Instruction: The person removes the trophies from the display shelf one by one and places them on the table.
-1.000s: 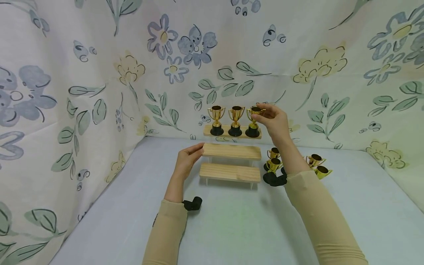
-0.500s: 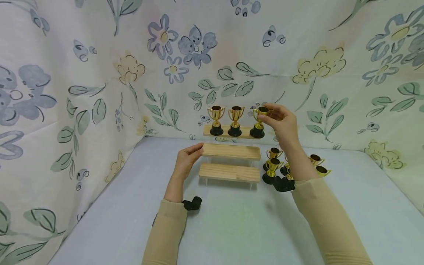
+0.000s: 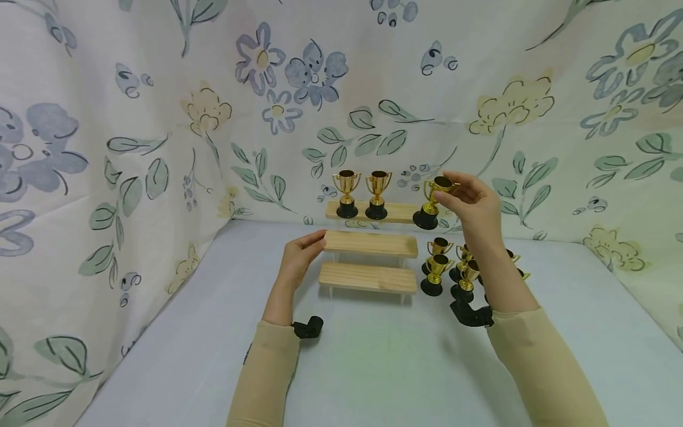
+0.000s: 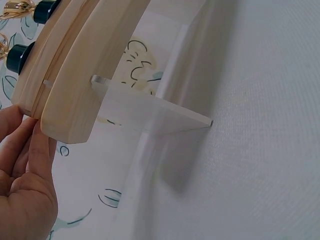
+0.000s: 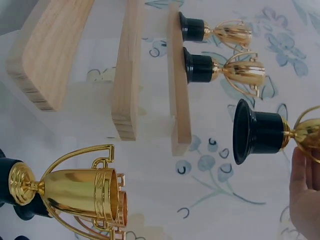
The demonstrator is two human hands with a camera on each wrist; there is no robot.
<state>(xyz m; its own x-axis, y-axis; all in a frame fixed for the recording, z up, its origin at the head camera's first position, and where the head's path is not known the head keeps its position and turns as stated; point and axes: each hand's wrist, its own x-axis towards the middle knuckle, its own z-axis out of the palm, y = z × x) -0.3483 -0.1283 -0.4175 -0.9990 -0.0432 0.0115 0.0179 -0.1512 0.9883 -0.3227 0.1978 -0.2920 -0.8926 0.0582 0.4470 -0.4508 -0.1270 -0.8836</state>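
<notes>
Two shiny gold trophies (image 3: 377,185) stand on the top plank (image 3: 397,210), while the right hand (image 3: 477,204) pinches a third trophy (image 3: 430,207) by its cup, near the plank's right end but not touching it (held high, perhaps, to leave its flared black base free). The left hand (image 3: 300,256) grips the pale, grained wood of the middle plank (image 3: 370,244) at its left end, probably for steadiness.

A floral curtain (image 3: 384,89) (blue, yellow and green prints) hangs behind a pale tabletop (image 3: 373,367).
</notes>
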